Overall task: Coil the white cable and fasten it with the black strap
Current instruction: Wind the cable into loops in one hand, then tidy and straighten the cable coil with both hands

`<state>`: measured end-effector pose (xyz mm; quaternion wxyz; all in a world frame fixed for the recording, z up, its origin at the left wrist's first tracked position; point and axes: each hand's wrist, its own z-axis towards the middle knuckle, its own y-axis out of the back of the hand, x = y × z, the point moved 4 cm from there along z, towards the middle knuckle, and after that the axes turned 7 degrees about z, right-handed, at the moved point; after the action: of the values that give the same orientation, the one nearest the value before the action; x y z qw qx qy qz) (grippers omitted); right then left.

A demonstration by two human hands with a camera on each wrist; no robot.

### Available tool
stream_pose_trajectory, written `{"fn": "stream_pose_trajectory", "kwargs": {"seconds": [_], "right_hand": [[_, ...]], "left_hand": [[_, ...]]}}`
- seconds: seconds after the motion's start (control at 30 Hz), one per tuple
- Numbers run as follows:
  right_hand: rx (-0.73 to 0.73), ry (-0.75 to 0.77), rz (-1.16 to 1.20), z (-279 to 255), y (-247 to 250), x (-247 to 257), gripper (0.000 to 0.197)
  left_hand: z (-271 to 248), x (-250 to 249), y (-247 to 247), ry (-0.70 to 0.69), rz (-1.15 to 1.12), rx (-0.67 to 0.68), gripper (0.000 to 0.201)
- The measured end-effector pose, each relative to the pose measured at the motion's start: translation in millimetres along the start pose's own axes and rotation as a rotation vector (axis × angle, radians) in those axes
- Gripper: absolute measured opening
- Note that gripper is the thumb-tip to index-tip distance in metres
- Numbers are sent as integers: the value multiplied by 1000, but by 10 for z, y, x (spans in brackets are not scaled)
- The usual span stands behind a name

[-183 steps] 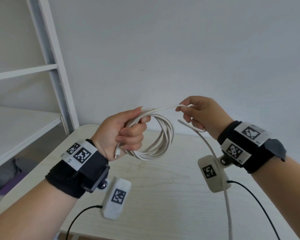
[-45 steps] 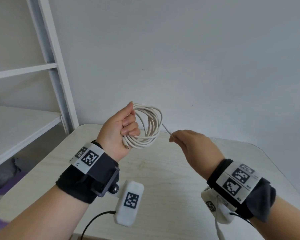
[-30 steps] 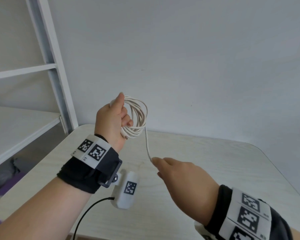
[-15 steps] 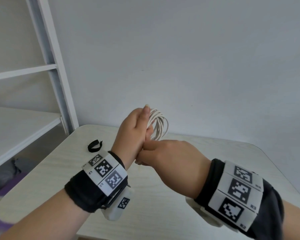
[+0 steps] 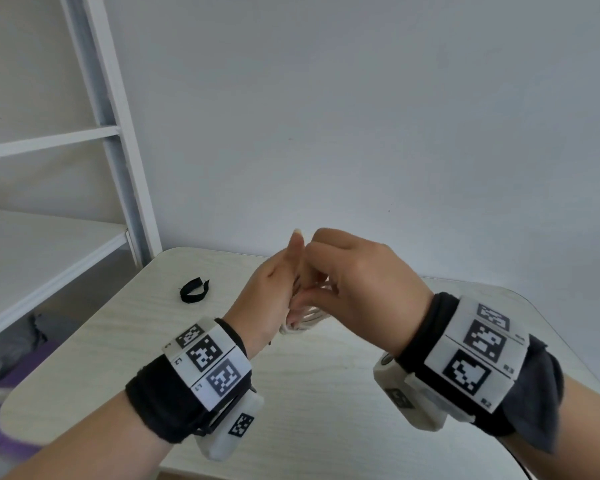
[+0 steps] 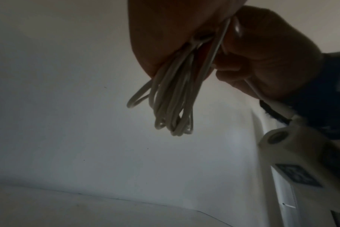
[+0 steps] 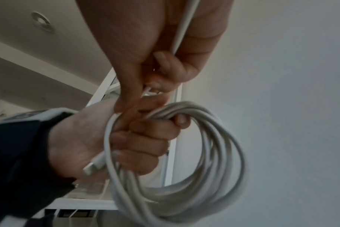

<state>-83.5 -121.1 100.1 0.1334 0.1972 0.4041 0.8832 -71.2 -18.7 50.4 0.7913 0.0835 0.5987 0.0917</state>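
The white cable (image 7: 186,170) is wound into a loose coil of several loops. My left hand (image 5: 274,292) grips one side of the coil in a fist (image 7: 144,138), above the table. One metal plug (image 7: 91,167) sticks out below that fist. My right hand (image 5: 350,275) is pressed against the left hand's fingers and pinches the cable's free strand (image 7: 181,30), which runs along its palm. In the head view only a few loops (image 5: 303,323) show under the hands. The black strap (image 5: 194,290) lies curled on the table, left of both hands and untouched.
The pale wood table (image 5: 326,393) with rounded corners stands against a plain grey wall. A white metal shelf frame (image 5: 118,150) rises at the left beside the table. Tagged black bands and white camera units (image 5: 409,396) sit on both wrists.
My right hand has drawn the free strand in and risen to meet the left hand at the coil. Both hands have dropped lower and shifted right, uncovering the strap on the table.
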Motion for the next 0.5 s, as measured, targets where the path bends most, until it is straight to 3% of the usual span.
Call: {"fn": "stream_pose_trajectory", "kwargs": {"seconds": [0.17,0.37,0.5], "right_hand": [[-30,-103,-13,46,63,-165,30],[-93,-176,86,66,206,-398,27],[-145,-287,254,40,197,-530,27]], "left_hand": [[-69,-46,-102,-30,42,181,65],[-77,-35,-76,27,-59,232,78],[-91,-59,-69,69,-147,262,71]]}}
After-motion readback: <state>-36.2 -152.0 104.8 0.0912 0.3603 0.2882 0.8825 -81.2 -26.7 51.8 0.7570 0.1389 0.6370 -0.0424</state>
